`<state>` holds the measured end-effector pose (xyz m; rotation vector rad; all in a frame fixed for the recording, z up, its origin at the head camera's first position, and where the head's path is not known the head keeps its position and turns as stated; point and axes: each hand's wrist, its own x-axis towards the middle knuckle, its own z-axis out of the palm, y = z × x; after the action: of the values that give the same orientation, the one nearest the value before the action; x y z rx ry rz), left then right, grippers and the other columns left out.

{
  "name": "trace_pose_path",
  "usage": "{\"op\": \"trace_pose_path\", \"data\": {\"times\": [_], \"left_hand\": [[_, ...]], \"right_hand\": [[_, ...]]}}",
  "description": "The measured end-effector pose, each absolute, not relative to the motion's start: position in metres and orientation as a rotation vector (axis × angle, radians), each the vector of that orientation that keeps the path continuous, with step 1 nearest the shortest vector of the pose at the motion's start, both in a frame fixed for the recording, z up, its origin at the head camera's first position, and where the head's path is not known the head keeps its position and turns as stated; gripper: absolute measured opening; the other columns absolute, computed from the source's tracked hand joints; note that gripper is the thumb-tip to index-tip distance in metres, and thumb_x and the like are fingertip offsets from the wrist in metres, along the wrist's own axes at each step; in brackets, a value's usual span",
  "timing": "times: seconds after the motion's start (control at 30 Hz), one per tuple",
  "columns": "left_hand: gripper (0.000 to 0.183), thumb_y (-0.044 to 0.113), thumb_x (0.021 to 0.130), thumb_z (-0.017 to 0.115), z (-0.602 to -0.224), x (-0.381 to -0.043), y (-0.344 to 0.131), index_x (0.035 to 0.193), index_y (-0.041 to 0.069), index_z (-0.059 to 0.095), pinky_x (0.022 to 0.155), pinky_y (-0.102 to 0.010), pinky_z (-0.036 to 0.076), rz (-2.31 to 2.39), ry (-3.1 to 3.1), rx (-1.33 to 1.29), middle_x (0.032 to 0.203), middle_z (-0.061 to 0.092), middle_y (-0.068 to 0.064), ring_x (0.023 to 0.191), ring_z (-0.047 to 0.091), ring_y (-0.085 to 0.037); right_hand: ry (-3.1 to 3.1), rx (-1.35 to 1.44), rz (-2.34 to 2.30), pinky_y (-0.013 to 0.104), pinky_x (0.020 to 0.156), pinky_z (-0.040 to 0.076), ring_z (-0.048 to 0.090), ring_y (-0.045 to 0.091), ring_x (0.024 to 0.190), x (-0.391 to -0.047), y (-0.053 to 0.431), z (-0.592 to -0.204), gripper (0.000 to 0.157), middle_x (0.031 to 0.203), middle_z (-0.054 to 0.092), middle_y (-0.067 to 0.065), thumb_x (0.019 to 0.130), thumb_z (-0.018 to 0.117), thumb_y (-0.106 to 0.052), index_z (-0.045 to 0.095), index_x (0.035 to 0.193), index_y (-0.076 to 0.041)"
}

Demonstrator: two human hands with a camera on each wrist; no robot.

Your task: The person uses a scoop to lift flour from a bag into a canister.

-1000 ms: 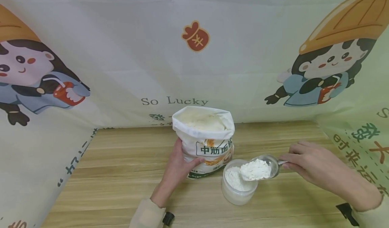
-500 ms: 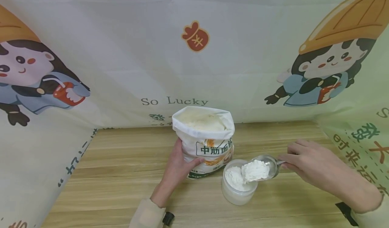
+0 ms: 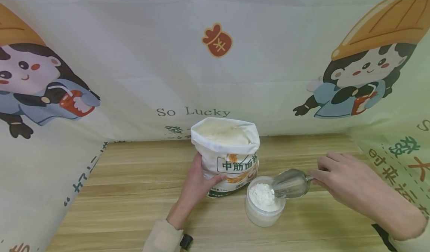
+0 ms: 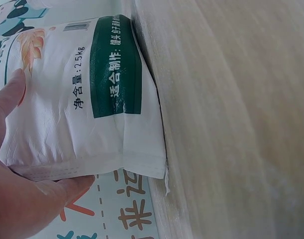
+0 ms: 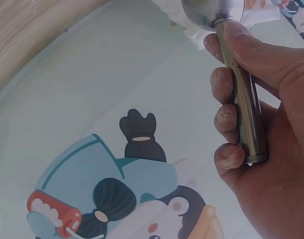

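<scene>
My left hand [image 3: 198, 181] grips the lower left side of an open white flour bag [image 3: 231, 162], thumb across its front. The bag stands upright, its folded rim showing pale flour inside. In the left wrist view, thumb and fingers clasp the bag's printed side [image 4: 52, 119]. My right hand [image 3: 342, 184] holds a metal scoop [image 3: 291, 183] by its handle [image 5: 246, 104], fingers curled round it, powder on the fingertips. The scoop is tipped over, its mouth at the right rim of a round clear tub [image 3: 263, 218]. White flour [image 3: 263, 198] is heaped in the tub.
The tub stands just in front of the bag's right corner on a wood-grain table [image 3: 134, 192]. Printed cloth [image 3: 151, 58] with cartoon figures rises behind the table and along both sides. A dark wrist strap [image 3: 186, 241] shows by the left cuff.
The scoop, earlier level and loaded with flour, has turned over above the tub. Its flour has dropped into the tub. The left hand and the bag have stayed in place.
</scene>
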<state>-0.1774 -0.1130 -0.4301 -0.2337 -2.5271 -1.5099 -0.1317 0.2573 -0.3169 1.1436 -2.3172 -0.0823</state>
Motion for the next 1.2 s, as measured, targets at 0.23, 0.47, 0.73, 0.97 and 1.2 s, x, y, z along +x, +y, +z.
{"op": "trace_pose_path", "data": {"times": [0.23, 0.47, 0.73, 0.97, 1.2], "left_hand": [[0.099, 0.023, 0.079, 0.092, -0.431, -0.178, -0.113, 0.156, 0.005, 0.032, 0.118, -0.057, 0.037, -1.489, -2.533, -0.242, 0.148, 0.051, -0.019, 0.138, 0.048, -0.039], [0.098, 0.023, 0.079, 0.092, -0.431, -0.178, -0.112, 0.155, 0.005, 0.032, 0.118, -0.056, 0.036, -1.490, -2.536, -0.246, 0.148, 0.051, -0.020, 0.139, 0.048, -0.039], [0.100, 0.022, 0.079, 0.092, -0.431, -0.177, -0.113, 0.156, 0.006, 0.031, 0.119, -0.056, 0.035, -1.526, -2.523, -0.239, 0.149, 0.050, -0.019, 0.139, 0.048, -0.038], [0.100, 0.023, 0.080, 0.091, -0.431, -0.178, -0.113, 0.157, 0.007, 0.030, 0.118, -0.057, 0.035, -1.527, -2.521, -0.239, 0.149, 0.050, -0.019, 0.139, 0.048, -0.039], [0.099, 0.021, 0.079, 0.092, -0.431, -0.177, -0.113, 0.156, 0.006, 0.031, 0.119, -0.056, 0.035, -1.519, -2.521, -0.238, 0.149, 0.050, -0.019, 0.140, 0.047, -0.039]], "right_hand": [[-2.341, 1.118, -0.072, 0.026, 0.052, 0.043, 0.046, 0.013, 0.069, -0.129, 0.260, -0.315, 0.060, 0.077, 0.055, -0.007, 0.109, 0.033, -0.052, 0.078, 0.089, -0.019], [-2.270, 1.090, 0.036, 0.024, 0.050, 0.037, 0.042, 0.009, 0.068, -0.128, 0.266, -0.325, 0.075, 0.076, 0.050, -0.010, 0.109, 0.017, -0.056, 0.079, 0.090, -0.018], [-2.350, 1.032, 0.172, 0.022, 0.053, 0.038, 0.041, 0.003, 0.070, -0.124, 0.278, -0.346, 0.069, 0.079, 0.053, -0.016, 0.107, 0.026, -0.058, 0.080, 0.094, -0.017], [-2.361, 0.963, 0.407, 0.015, 0.065, 0.042, 0.052, 0.004, 0.080, -0.125, 0.288, -0.374, 0.045, 0.087, 0.063, -0.016, 0.104, 0.053, -0.050, 0.081, 0.099, -0.015], [-2.507, 0.688, 0.540, 0.022, 0.064, 0.051, 0.058, 0.004, 0.086, -0.121, 0.295, -0.391, 0.025, 0.095, 0.068, -0.011, 0.082, 0.085, -0.007, 0.080, 0.106, -0.013]]}}
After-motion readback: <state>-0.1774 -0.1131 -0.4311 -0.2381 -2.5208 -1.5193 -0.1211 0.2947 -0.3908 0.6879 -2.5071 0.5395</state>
